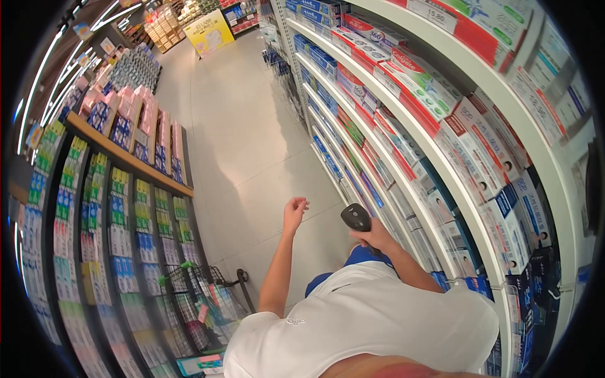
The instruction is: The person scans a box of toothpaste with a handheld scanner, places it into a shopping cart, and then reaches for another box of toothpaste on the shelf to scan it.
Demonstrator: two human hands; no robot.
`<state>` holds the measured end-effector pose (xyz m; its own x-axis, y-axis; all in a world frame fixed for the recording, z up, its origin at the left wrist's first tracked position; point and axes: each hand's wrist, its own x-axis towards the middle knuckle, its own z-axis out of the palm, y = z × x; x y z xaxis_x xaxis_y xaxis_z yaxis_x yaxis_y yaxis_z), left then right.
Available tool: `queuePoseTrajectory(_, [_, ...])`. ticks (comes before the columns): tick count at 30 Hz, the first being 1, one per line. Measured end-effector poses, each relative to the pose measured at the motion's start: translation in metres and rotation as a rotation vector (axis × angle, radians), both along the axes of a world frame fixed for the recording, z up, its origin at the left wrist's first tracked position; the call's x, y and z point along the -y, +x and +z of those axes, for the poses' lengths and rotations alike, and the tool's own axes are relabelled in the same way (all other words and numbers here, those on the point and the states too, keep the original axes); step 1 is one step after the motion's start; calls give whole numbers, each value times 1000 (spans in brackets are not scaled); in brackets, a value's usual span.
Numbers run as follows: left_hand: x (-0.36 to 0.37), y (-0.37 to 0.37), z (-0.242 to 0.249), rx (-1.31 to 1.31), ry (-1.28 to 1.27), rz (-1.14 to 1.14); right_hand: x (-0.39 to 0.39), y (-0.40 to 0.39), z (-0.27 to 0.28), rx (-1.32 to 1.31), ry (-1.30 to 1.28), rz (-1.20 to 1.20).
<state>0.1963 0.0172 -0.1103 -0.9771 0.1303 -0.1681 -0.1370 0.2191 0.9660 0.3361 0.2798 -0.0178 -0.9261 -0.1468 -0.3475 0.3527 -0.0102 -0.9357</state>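
Observation:
My right hand point(379, 235) is wrapped round the handle of a black handheld barcode scanner point(356, 217), held in front of my body with its rounded head facing away. The toothpaste shelves stand close to its right. My left hand point(295, 211) is raised over the aisle floor, fingers loosely curled and partly apart, with nothing visible in it. It touches nothing; the scanner is the nearest thing to it, a short way to the right.
Shelves of boxed toothpaste point(422, 75) curve along my right. Toothbrush packs point(120, 233) fill the rack on my left. A wire cart point(195, 302) holding goods stands at lower left. The tiled aisle point(233, 126) runs ahead to a yellow display board point(209, 34).

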Motion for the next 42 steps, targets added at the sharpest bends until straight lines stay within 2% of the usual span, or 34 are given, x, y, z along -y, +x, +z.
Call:
queuePoseTrajectory(1, [-2,-17,22,7,-14,-9,6,-12,6,19,5,-3])
queuePoseTrajectory(3, [-11,-50,72,-151,37,-27,15,-38,2,46,-2,-10])
queuePoseTrajectory(5, [-20,-89,109,-237,43,-90,18,-70,-13,-58,55,71])
queuePoseTrajectory(7, [-34,-128,149,-329,57,-153,24,-103,-17,-82,57,46])
queuePoseTrajectory(9, [-54,-165,195,-627,-36,-305,24,-139,-23,-108,63,23])
queuePoseTrajectory(10, [-66,-182,217,-628,-40,-317,23,-158,-28,-65,28,46])
queuePoseTrajectory(12, [-94,-217,263,-873,-65,-531,18,-199,-24,-34,-12,58])
queuePoseTrajectory(13, [-108,-232,283,-874,-70,-545,19,-216,-19,-55,17,14])
queuePoseTrajectory(15, [-139,-262,316,-1170,-155,-698,18,-249,-13,-76,25,-52])
queuePoseTrajectory(17, [-171,-289,341,-1256,-190,-767,13,-279,-6,-102,8,-104])
queuePoseTrajectory(22, [-237,-333,362,-1420,-148,-867,-1,-306,-15,-131,-1,-249])
queuePoseTrajectory(24, [-254,-345,367,-1486,-352,-838,-9,-306,-20,-73,-7,-223])
queuePoseTrajectory(25, [-267,-353,367,-1675,-276,-791,-12,-304,-21,-60,-7,-245])
queuePoseTrajectory(26, [-275,-358,366,-1669,-256,-811,-14,-302,-22,-55,-13,-264])
queuePoseTrajectory(28, [-288,-365,367,-1456,-340,-961,-17,-298,-23,-49,-27,-306])
queuePoseTrajectory(30, [-303,-369,367,-1499,-286,-1006,-20,-293,-24,-60,-35,-356])
queuePoseTrajectory(32, [-312,-369,365,-1324,-341,-1134,-21,-286,-23,-62,-51,-401])
queuePoseTrajectory(37, [-329,-350,368,-1365,-242,-1211,-23,-276,-26,-48,-68,-456])
queuePoseTrajectory(39, [-334,-344,367,-1293,-412,-1252,-20,-271,-28,-53,-53,-489])
queuePoseTrajectory(42, [-342,-349,361,-1369,-368,-1271,-18,-265,-24,-34,-59,-513])
